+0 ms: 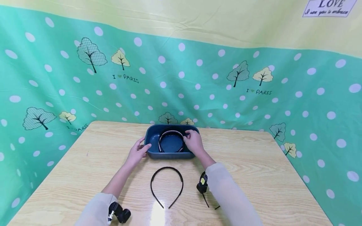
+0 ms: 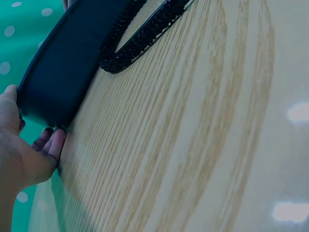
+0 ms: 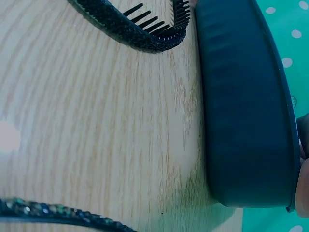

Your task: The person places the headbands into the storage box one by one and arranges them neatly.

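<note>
A dark blue rectangular bin (image 1: 169, 155) stands near the back of the table. My left hand (image 1: 138, 151) grips its left front corner, thumb at the rim and fingers low on the outside, as the left wrist view shows. Inside the bin lies a dark toothed headband (image 1: 160, 142), its teeth along the top arc. My right hand (image 1: 194, 142) reaches over the bin's right end and pinches the headband's right side. In the right wrist view only a bit of that hand's fingers (image 3: 303, 188) shows behind the bin wall.
A black glittery toothed headband (image 1: 151, 185) lies on the table in front of the bin, its ends toward me. Another headband (image 1: 205, 201) lies to its right, partly hidden by my right forearm. A green dotted curtain (image 1: 181, 84) hangs behind the wooden table (image 1: 113, 138).
</note>
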Action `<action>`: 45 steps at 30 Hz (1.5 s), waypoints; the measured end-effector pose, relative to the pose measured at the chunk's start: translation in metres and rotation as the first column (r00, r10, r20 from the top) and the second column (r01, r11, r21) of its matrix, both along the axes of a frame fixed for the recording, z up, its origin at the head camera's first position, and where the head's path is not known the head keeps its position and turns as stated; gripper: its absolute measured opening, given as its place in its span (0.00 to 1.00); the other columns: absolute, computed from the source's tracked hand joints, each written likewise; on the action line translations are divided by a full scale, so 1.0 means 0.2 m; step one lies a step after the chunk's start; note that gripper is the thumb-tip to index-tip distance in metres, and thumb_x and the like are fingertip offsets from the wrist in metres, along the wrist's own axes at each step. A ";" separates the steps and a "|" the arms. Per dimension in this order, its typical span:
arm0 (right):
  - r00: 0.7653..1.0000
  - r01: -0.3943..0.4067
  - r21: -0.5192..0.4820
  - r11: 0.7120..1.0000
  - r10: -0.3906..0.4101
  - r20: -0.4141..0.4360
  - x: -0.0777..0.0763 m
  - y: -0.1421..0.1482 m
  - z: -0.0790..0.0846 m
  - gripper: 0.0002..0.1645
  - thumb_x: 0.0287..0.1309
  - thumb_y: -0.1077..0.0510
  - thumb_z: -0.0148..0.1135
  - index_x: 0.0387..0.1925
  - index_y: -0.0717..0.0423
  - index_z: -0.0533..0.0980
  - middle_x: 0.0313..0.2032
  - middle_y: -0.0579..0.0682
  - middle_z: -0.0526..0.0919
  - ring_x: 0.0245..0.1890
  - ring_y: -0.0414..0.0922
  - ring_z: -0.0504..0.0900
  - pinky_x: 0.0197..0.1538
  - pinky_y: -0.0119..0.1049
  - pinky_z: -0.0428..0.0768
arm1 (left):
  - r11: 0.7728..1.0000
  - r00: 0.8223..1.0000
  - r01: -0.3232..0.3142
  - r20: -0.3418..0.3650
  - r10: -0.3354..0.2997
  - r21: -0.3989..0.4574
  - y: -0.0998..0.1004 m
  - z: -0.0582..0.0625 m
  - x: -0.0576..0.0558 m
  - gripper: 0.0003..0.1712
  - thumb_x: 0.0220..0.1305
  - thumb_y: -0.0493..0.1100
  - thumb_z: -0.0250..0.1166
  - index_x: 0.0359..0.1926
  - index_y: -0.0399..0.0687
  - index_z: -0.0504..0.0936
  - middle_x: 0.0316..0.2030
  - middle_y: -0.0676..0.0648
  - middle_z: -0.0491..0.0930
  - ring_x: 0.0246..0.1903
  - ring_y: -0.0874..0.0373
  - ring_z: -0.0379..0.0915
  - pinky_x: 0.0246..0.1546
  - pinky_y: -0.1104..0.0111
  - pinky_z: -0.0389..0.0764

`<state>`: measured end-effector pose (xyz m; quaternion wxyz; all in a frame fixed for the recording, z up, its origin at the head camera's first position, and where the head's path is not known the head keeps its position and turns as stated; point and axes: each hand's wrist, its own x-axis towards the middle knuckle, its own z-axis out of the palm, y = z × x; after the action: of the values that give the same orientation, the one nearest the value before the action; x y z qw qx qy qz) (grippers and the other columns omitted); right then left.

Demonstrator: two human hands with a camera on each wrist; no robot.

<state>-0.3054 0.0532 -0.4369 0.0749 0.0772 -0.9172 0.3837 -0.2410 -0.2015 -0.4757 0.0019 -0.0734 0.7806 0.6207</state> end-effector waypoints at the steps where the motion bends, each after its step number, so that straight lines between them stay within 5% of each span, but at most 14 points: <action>1: 1.000 -0.003 0.005 1.000 0.003 0.002 0.00 0.00 0.00 0.17 0.58 0.59 0.61 0.49 0.61 0.77 0.23 0.47 0.71 0.25 0.42 0.69 0.34 0.34 0.72 | 1.000 1.000 -0.002 0.001 0.002 0.003 0.00 0.00 0.00 0.38 0.64 0.56 0.58 0.71 0.53 0.56 0.59 0.34 0.70 0.49 0.52 0.73 0.45 0.67 0.80; 18: 0.998 -0.027 0.141 0.990 0.018 0.061 0.01 -0.01 0.02 0.20 0.59 0.55 0.61 0.52 0.57 0.76 0.28 0.45 0.78 0.28 0.41 0.74 0.37 0.37 0.75 | 1.000 1.000 -0.009 -0.007 0.009 0.009 0.01 0.00 0.00 0.37 0.65 0.54 0.59 0.70 0.52 0.56 0.58 0.34 0.71 0.44 0.58 0.74 0.43 0.68 0.80; 26: 0.999 -0.014 0.100 0.995 0.010 0.039 0.02 -0.01 0.02 0.19 0.59 0.55 0.60 0.51 0.58 0.77 0.34 0.50 0.79 0.33 0.44 0.75 0.39 0.38 0.76 | 1.000 1.000 -0.002 0.001 0.002 0.029 0.01 0.03 0.01 0.38 0.65 0.53 0.59 0.71 0.50 0.56 0.58 0.33 0.70 0.43 0.59 0.74 0.43 0.67 0.80; 33: 1.000 -0.009 0.024 1.000 0.009 -0.011 0.02 0.00 0.01 0.17 0.58 0.56 0.61 0.48 0.58 0.78 0.32 0.50 0.76 0.31 0.44 0.73 0.35 0.36 0.73 | 0.999 0.996 0.013 -0.089 -0.010 0.032 0.00 0.00 0.01 0.42 0.60 0.59 0.62 0.69 0.47 0.59 0.53 0.30 0.72 0.40 0.58 0.75 0.37 0.71 0.80; 45: 0.998 -0.047 -0.016 0.999 0.046 -0.047 0.02 0.01 0.02 0.13 0.58 0.56 0.61 0.43 0.57 0.80 0.33 0.51 0.77 0.31 0.44 0.74 0.35 0.35 0.74 | 1.000 1.000 -0.003 0.010 0.003 -0.002 0.00 0.01 0.00 0.38 0.65 0.54 0.58 0.71 0.52 0.55 0.59 0.34 0.70 0.50 0.52 0.73 0.46 0.66 0.80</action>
<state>-0.3018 0.0545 -0.4338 0.0878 0.1066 -0.9099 0.3912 -0.2419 -0.2009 -0.4746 0.0050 -0.0776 0.7810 0.6197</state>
